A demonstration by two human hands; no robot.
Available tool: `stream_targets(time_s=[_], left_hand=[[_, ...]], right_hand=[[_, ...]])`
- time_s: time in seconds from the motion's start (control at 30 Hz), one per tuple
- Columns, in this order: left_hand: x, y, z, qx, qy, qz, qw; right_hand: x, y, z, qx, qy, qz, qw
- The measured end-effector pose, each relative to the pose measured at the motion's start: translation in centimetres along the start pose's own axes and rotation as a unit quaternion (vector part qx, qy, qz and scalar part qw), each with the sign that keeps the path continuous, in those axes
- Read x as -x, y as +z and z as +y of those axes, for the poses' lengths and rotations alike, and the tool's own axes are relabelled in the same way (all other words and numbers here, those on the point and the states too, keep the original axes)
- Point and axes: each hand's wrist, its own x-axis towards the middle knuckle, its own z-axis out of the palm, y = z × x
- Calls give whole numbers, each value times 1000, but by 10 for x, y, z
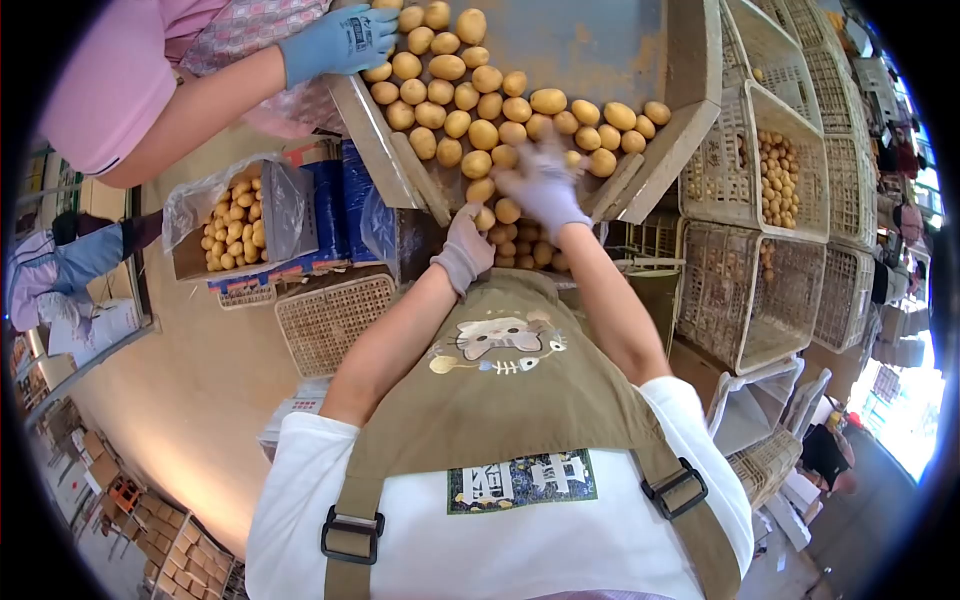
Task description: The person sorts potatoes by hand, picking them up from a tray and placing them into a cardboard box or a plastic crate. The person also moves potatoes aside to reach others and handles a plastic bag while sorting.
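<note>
Many yellow potatoes (483,134) lie on a metal sorting tray (560,50) whose sides narrow toward my body. At its mouth, my gloved left hand (465,250) has its fingers curled at a potato (484,218). My right hand (546,186), also in a pale glove, is over the potatoes in the narrow opening, its fingers smeared by motion. Below the mouth, more potatoes (525,245) sit just in front of my apron (500,400), partly hidden by my hands.
A co-worker's blue-gloved hand (340,42) rests at the tray's upper left side. On the left stands a lined box (290,205) of potatoes, with a plastic crate (335,320) below it. Stacked crates (720,180), some holding potatoes, line the right side.
</note>
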Motion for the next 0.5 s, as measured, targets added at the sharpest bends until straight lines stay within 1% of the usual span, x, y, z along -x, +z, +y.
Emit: stream_targets(time_s=[0.03,0.07,0.1,0.13,0.17,0.23,0.27,0.3,0.33,0.37,0.4,0.43,0.5], left_hand=[[-6,-5,3,16,-3,-6,1000],[-14,-15,5,33,-7,-11,999],[-7,-15,8,53,-13,-15,998],[1,-14,10,74,-12,-61,995],[5,-9,12,97,-13,-61,993],[13,0,9,143,-19,-55,988],[5,2,5,156,-16,-42,987],[15,10,6,172,-16,-102,980],[-6,-9,-3,138,24,-198,970],[-28,-27,-12,101,64,-294,948],[-4,-5,-2,128,25,-180,975],[22,19,10,155,-13,-62,986],[23,16,10,120,-10,-83,989]], right_hand=[[-1,7,-8,96,-104,-114,983],[4,9,-9,102,-175,-99,974],[9,9,-6,107,-245,-86,960],[2,7,7,65,-249,-103,961],[-1,15,10,62,-230,-8,971],[-9,3,-6,105,-155,41,981],[-13,4,-25,102,-192,87,972],[-20,-10,-54,106,-212,-70,969],[-22,11,-54,116,-285,-32,951],[-27,28,-49,126,-356,8,926],[-33,18,-48,166,-320,-54,931],[-34,15,-18,170,-219,21,961],[-14,-3,9,150,-136,28,979]])
